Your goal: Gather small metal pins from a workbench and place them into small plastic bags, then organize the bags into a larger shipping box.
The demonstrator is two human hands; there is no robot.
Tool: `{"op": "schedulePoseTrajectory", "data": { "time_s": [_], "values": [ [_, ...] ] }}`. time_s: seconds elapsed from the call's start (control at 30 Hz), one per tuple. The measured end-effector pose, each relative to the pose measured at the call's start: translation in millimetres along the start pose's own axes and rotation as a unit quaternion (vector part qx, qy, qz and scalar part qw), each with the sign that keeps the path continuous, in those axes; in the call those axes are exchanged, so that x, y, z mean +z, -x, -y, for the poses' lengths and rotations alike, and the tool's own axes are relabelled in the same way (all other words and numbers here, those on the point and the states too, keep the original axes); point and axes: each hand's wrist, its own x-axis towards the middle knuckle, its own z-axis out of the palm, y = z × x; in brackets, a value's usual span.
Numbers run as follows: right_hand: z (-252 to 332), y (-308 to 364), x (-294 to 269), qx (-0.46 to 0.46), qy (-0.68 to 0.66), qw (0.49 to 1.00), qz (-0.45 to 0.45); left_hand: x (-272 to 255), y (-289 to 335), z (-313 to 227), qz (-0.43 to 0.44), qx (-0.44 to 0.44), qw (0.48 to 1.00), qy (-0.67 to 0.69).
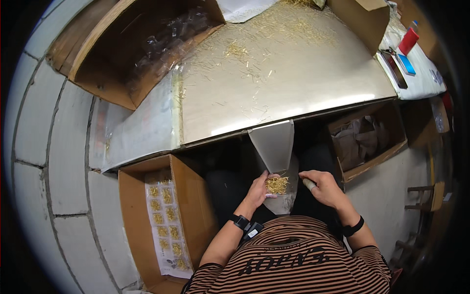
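My left hand [256, 190] is closed on the left side of a small clear plastic box. Inside it lies a heap of thin gold-coloured metal pins [277, 185]. The box sits just below the lower end of a pale tapering chute [273, 147] that hangs from the table edge. To the right of the box and apart from it, my right hand [322, 188] is curled closed, with a whitish wrap on one finger. Whether anything is inside its fingers is hidden.
Loose gold pins [237, 49] are scattered over the pale table [313, 83]. A carton [110, 54] of clear plastic boxes stands at the table's left. Another carton [193, 196], left of me, holds rows of filled boxes [166, 215]. On the right is an open carton [374, 159].
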Motion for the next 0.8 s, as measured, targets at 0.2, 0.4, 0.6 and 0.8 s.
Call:
{"op": "schedulePoseTrajectory", "data": {
  "time_s": [0.2,0.4,0.6,0.8],
  "values": [
    [-27,5,30,0.033,-0.096,0.995,0.02,15,28,-8,0.038,-0.01,0.997,-0.072],
    [5,-12,42,-0.091,-0.037,0.995,0.0,53,38,-27,0.032,0.008,0.992,-0.125],
    [36,-7,32,-0.235,0.27,0.932,-0.055,67,37,-38,0.023,0.097,0.993,-0.054],
    [42,-7,38,-0.25,0.252,0.933,-0.057,81,28,-26,-0.028,0.156,0.987,-0.025]
  ]
}}
